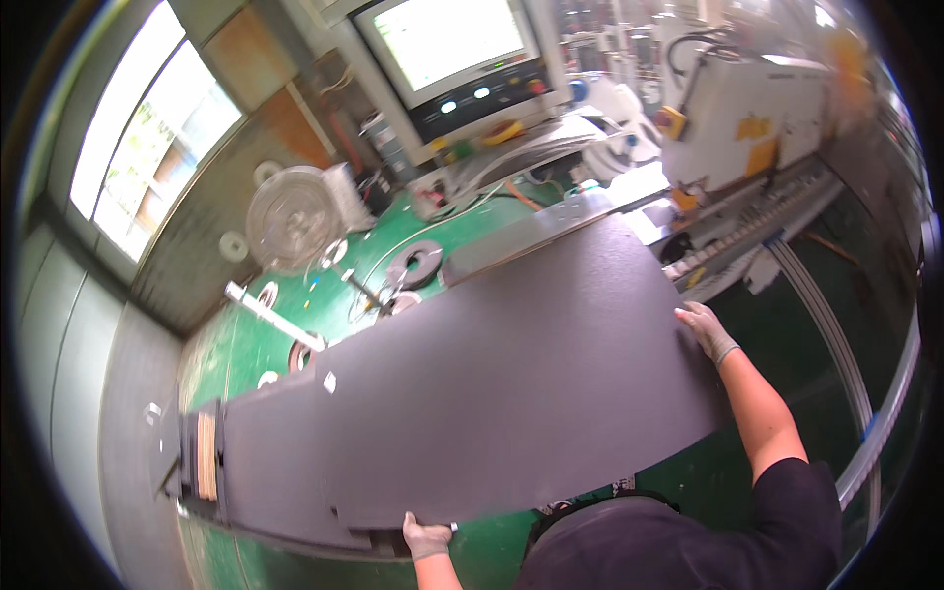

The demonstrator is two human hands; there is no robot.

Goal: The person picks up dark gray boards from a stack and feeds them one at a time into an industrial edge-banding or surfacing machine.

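Positioning step, apparently: left hand [427, 538] grips near edge, right hand [706, 331] right end of grey panel [521, 383]. Next: likely even support.

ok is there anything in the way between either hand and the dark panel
Nothing visible: the right hand is directly at the right edge of the dark panel, and the left hand is at its near edge.

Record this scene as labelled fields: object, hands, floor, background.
Object: large dark grey panel, small white patch toward its left end
Left hand: in a pale glove, gripping the panel's near edge
Right hand: in a pale glove, gripping the panel's right edge
Floor: green floor, dark grey ring-shaped coil on it
Background: lit rectangular screen in a pale frame
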